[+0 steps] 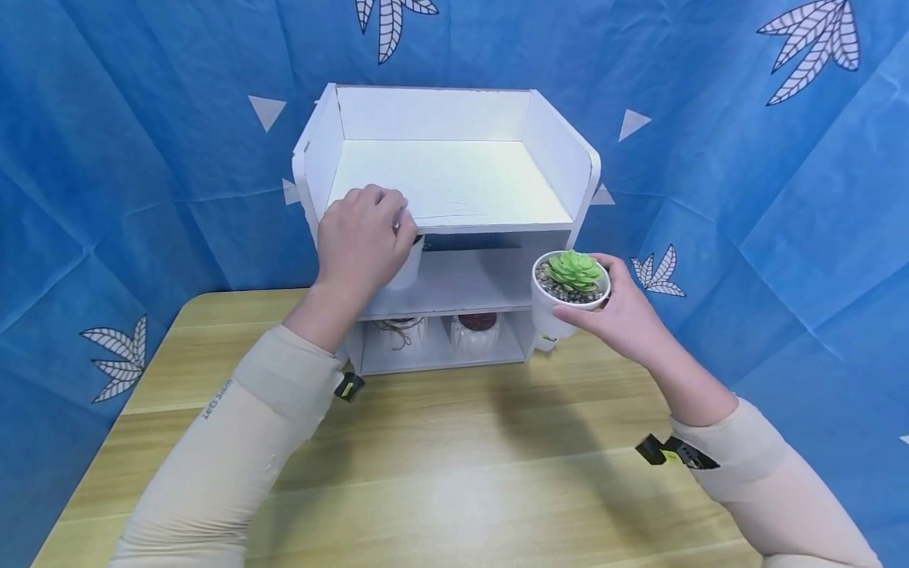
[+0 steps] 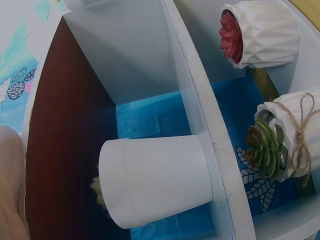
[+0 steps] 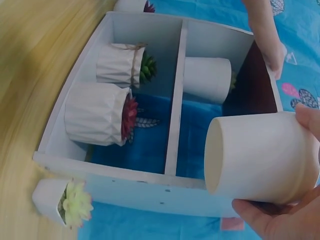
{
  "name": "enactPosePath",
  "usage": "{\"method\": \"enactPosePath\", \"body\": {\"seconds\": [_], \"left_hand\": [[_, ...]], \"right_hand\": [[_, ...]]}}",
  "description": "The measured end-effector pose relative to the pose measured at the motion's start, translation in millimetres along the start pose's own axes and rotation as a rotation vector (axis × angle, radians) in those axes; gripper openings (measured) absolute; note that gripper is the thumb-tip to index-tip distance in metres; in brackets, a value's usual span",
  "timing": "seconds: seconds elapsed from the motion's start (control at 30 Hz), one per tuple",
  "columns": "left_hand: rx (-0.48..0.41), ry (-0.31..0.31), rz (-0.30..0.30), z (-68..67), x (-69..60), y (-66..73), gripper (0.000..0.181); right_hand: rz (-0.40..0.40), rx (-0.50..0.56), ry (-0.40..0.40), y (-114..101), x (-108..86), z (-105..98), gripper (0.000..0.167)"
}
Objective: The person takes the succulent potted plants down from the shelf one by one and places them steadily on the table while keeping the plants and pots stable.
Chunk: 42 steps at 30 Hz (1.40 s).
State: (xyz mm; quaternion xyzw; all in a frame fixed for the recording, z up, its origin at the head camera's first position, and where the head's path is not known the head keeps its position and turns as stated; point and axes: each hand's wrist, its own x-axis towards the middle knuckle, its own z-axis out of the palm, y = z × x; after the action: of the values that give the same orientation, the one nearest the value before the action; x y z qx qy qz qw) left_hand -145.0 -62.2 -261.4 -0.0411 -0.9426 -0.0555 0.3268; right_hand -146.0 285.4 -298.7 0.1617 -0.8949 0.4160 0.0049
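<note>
My right hand grips a white pot with a green succulent, beside the right end of the white shelf unit. Seen in the right wrist view, that pot lies between thumb and fingers. At the top board's left front, my left hand has its fingers loosely bent and holds nothing visible. Below it, another white pot with a pale plant stands on the middle shelf; the left wrist view shows no fingers around it.
The bottom shelf bears a ribbed pot with twine and one with a red succulent. A small white pot with a pale succulent stands outside the unit's right side. A blue patterned cloth hangs behind the wooden table.
</note>
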Motion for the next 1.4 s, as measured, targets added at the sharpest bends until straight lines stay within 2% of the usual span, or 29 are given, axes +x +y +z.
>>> {"method": "enactPosePath", "body": {"seconds": [0.43, 0.9, 1.4], "left_hand": [[-0.003, -0.011, 0.008, 3.0, 1.5, -3.7, 0.045], [0.013, -0.023, 0.004, 1.6, 0.8, -2.2, 0.045], [0.017, -0.017, 0.009, -0.8, 0.2, -1.3, 0.044]], "right_hand": [[0.007, 0.017, -0.011, 3, -0.4, -11, 0.101], [0.036, 0.013, 0.001, 19, 0.5, -26, 0.103], [0.068, 0.039, 0.03, 32, 8.8, -29, 0.104]]}}
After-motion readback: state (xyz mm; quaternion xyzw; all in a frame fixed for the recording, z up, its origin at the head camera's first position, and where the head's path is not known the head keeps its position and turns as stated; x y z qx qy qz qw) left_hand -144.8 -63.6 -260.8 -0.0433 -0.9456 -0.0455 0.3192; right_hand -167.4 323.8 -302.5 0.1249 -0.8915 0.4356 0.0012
